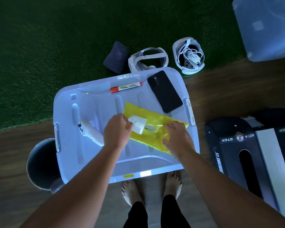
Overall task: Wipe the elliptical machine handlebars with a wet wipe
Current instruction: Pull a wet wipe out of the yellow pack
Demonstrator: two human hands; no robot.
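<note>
Bare feet (132, 191) on wood floor, close against the near edge of a pale plastic bin lid (89, 153) used as a work surface. Both forearms reach over it. Left hand (116, 130): thumb and fingertips pinch the edge of a white wet wipe (137, 125), which sits partly out of the opening of a yellow packet (145, 112). Right hand (176, 137): fingers curled over the packet's right end, thumb at its near edge, holding it down on the lid. White controller (89, 130) just left of the left hand. Farther back on the lid: black phone (164, 91), red-capped marker (126, 87). Black machine base (237, 145) to the right; handlebars not in view. Judgement: very early. Wipe not yet free, all wiping left.
</note>
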